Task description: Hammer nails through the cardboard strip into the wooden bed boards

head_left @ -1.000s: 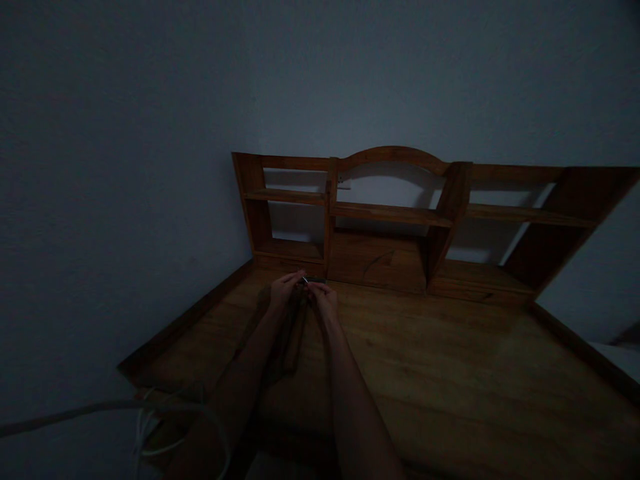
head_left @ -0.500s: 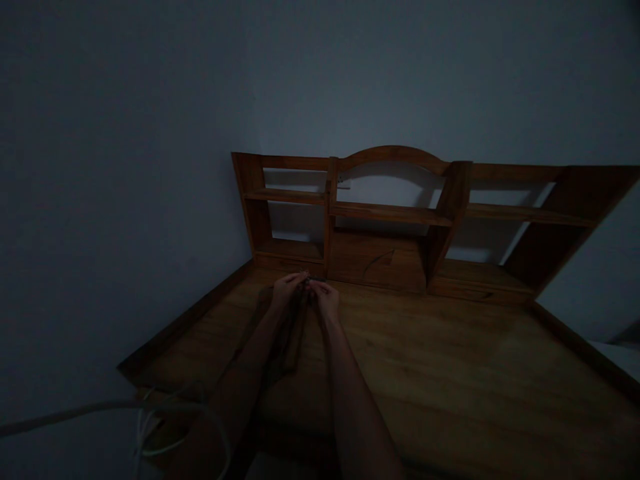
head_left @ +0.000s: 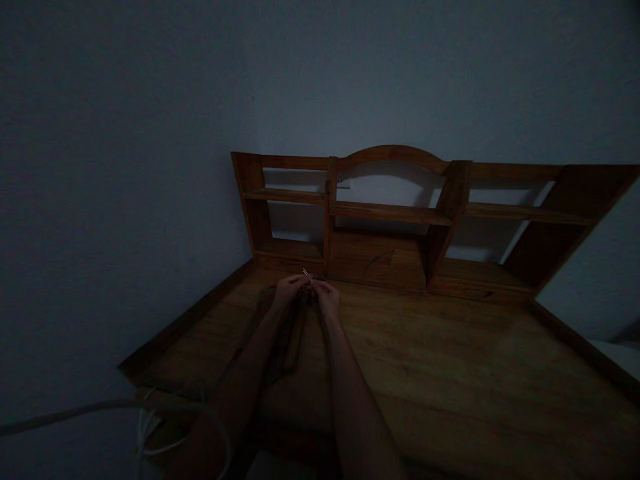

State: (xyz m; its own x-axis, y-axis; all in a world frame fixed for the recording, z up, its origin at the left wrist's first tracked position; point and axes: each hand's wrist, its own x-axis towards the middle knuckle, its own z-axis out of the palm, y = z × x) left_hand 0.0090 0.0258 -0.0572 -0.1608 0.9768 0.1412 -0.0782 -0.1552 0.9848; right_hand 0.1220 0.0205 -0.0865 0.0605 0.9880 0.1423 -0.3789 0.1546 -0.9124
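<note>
At the back left of the wooden desk (head_left: 425, 347), my left hand (head_left: 291, 289) and my right hand (head_left: 326, 297) meet, thumbs and fingers pinched together. Thin, pale needle-like sticks (head_left: 305, 272) poke up and to the left from between the fingertips. Their lower ends are hidden in my fingers, on the right hand's side. Below my left hand hangs a dark brown piece of cloth (head_left: 290, 340), spread over the desk and partly covered by my left forearm. Dim light hides the fine detail at the fingertips.
A wooden shelf unit (head_left: 390, 213) with an arched top stands along the back of the desk. A wall socket (head_left: 343, 185) shows through it. Pale cables (head_left: 145, 430) loop at the lower left, by the desk corner. Raised side edges (head_left: 190, 313) border the desktop.
The pale tips now stick out above my left fingertips, where they hardly showed before. My left hand has shifted slightly right, closer to the right. The cloth looks about the same.
</note>
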